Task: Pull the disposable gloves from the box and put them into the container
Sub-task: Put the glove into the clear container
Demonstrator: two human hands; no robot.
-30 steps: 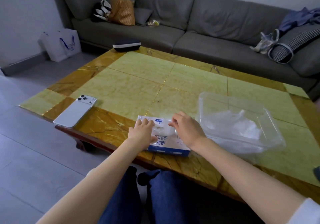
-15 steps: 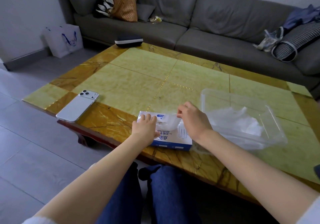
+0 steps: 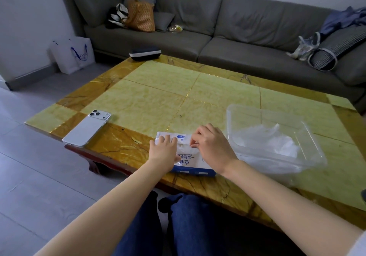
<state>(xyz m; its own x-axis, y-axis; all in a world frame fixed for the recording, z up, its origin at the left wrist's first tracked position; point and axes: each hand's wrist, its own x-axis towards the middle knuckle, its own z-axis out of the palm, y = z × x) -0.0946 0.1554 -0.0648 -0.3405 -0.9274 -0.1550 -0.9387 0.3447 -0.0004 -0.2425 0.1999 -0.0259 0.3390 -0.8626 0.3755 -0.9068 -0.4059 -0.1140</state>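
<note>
The person sits at the near edge of the coffee table [image 3: 158, 97], with knees in blue jeans [image 3: 194, 226] just below it. The box [image 3: 191, 161] lies flat right at that near edge, about midway along it. The left hand [image 3: 163, 152] lies flat on the box's left end, fingers straight and pressing down on the top. The right hand [image 3: 213, 148] is over the middle of the box with its fingers curled, thumb and fingertips pinching a thin clear glove [image 3: 185, 148] at the opening in the top.

Just beside the box, toward the table's right edge, stands the clear plastic container [image 3: 265, 110], with a crumpled pile of gloves [image 3: 277, 141] in it. The right wrist hides whether the container touches the box.

A white phone [image 3: 87, 130] lies back up at the near left corner, and a black case [image 3: 145, 52] sits at the far left corner. Behind the table runs a grey sofa [image 3: 237, 30] with a brown bag [image 3: 141, 16] on it. A white shopping bag [image 3: 73, 54] stands on the floor by the wall.
</note>
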